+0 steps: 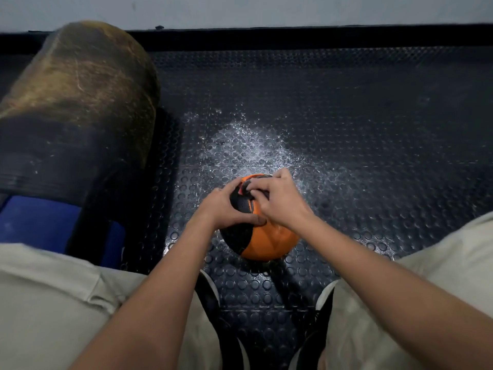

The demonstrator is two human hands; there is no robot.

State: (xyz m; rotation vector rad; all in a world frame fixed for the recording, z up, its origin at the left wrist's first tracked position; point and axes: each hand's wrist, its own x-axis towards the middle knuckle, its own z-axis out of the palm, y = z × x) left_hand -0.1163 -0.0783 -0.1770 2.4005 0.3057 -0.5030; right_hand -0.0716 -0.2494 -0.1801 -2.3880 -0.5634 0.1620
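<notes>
Orange and black, the ball (269, 241) is sitting on the studded black floor mat (373, 116), between the person's feet and just ahead of them. The left hand (221, 206) is gripping its left upper side, fingers curled over the skin and thumb lying across the black panel. The right hand (280, 201) is pinching a loose flap (243, 186) of the cover at the top of the ball, fingertips bunched narrowly on it.

The step in hand is looking like peeling that flap away. To do it well, the left hand should be pressing the ball down so that it is not rolling, while the right is drawing the flap low along the surface rather than straight up, so that it is coming off whole instead of tearing.

White specks (248, 148) are lying scattered on the mat just beyond the ball. A large brownish roll (77, 102) is lying well to the left, over a blue block (34, 222).

Counting: one ball, one flap, two hands, one roll, one blue block, and two black shoes (210, 295), parted.
</notes>
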